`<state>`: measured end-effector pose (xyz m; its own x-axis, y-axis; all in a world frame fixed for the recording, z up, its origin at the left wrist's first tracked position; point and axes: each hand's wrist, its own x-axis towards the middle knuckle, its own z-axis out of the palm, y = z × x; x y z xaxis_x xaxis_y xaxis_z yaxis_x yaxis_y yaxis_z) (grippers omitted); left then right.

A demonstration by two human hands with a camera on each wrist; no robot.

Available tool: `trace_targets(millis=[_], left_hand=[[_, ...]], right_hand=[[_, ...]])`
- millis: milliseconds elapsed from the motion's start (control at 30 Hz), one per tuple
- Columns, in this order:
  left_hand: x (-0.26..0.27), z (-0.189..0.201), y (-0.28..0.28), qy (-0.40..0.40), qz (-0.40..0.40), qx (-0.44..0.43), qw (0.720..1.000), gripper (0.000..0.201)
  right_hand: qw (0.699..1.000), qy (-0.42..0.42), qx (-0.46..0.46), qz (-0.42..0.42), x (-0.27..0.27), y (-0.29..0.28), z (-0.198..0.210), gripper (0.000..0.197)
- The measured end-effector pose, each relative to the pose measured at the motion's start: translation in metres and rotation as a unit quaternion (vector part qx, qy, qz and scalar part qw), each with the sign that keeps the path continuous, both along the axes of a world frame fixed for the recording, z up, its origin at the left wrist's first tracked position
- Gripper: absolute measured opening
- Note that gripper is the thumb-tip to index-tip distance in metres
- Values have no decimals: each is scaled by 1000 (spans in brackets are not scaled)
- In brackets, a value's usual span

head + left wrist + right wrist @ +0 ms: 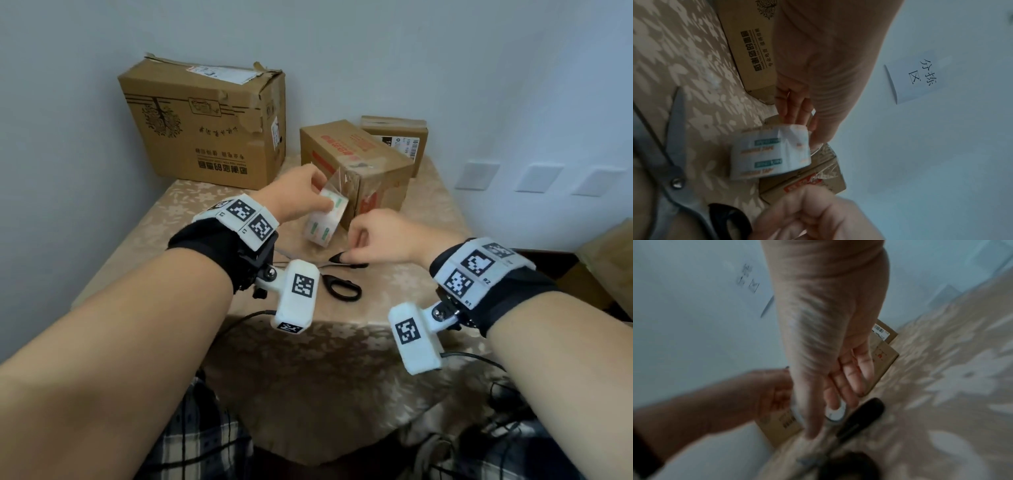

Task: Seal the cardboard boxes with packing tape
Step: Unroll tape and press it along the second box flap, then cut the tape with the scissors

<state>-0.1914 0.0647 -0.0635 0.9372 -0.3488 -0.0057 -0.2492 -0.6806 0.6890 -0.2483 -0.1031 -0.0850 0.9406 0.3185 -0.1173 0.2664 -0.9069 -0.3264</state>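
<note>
Three cardboard boxes sit on the table (191, 205): a big box (202, 126), a middle box (356, 161) and a small box (397, 137). All are closed. The tape roll (325, 219) reads "TAPE". The left hand (298, 195) grips the roll beside the middle box. The right hand (380, 240) is curled, touching the black scissors (342, 284).

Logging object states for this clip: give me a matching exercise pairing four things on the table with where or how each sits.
Things:
1. tape roll
2. scissors
3. large box
4. barcode-label box

States:
A. back left, by the wall
B. lying flat on the tablecloth
C. held in the left hand
D. behind the red-printed box

Pairs: 1-C, 2-B, 3-A, 4-D
</note>
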Motion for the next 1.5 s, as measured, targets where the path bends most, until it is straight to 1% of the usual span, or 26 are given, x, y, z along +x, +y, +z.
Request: trace_targets(millis=[33, 100, 167, 200, 300, 367, 433, 500, 600, 633, 667, 700, 767, 800, 867, 933, 1033, 1067, 1167, 1267, 1333, 1367, 1467, 1500], left_hand=[[-1, 0, 0, 3, -3, -3, 1000, 48], [-5, -3, 0, 23, -23, -5, 999, 56], [-9, -8, -3, 31, -37, 6, 999, 65], [-11, -11, -5, 20, -37, 16, 999, 67], [-12, -18, -11, -25, -11, 24, 999, 65], [-11, -17, -11, -17, 7, -8, 1000, 66], [-9, -12, -7, 1, 20, -33, 999, 66], [-5, -8, -1, 9, 28, -29, 999, 63], [2, -8, 6, 12, 28, -22, 999, 57], [4, -10, 7, 8, 28, -21, 999, 54], [6, -11, 8, 2, 29, -17, 999, 53], [7, -13, 8, -4, 32, -12, 999, 53], [11, -16, 7, -17, 42, -6, 999, 53], [13, -17, 6, -22, 48, -5, 999, 52], [16, -19, 5, -27, 59, -10, 998, 49], [17, -20, 3, -26, 66, -18, 997, 46], [17, -19, -1, -21, 64, -50, 996, 38], [17, -18, -1, -25, 63, -58, 996, 34], [19, -17, -3, -46, 77, -58, 994, 24], [24, -19, -4, -32, 98, -83, 991, 20], [28, -19, -3, -19, 100, -100, 990, 21], [30, -20, -3, -13, 98, -106, 989, 22], [34, -20, -3, 5, 97, -121, 988, 21], [35, -21, -2, 8, 99, -122, 988, 19]], right_hand=[[999, 24, -20, 22, -4, 4, -5, 30], [995, 60, -66, 45, -7, 12, -14, 44], [994, 56, -81, 45, -7, 17, -17, 49], [994, 52, -82, 40, -7, 17, -15, 50], [995, 59, -77, 36, -7, 14, -3, 53], [995, 68, -73, 27, -7, 7, 9, 52], [992, 90, -89, 0, -7, -4, 21, 51], [986, 126, -103, -42, -9, -17, 33, 45], [977, 172, -103, -77, -14, -31, 48, 28], [976, 183, -88, -81, -15, -36, 52, 30], [975, 192, -64, -89, -14, -39, 55, 38], [974, 201, -35, -95, -13, -42, 57, 52], [970, 223, 11, -96, -9, -47, 60, 87], [966, 239, 30, -94, -9, -48, 60, 94], [953, 274, 76, -102, -8, -49, 58, 92], [943, 294, 101, -119, -8, -50, 58, 94], [945, 277, 103, -139, -6, -52, 54, 110], [948, 267, 104, -139, -5, -52, 53, 112], [952, 236, 126, -147, -8, -47, 52, 108], [950, 213, 152, -169, -9, -38, 48, 87], [947, 208, 168, -177, -8, -31, 43, 79], [945, 203, 179, -183, -7, -27, 40, 79], [940, 189, 208, -194, -4, -19, 31, 89], [939, 187, 211, -195, -3, -17, 29, 87]])
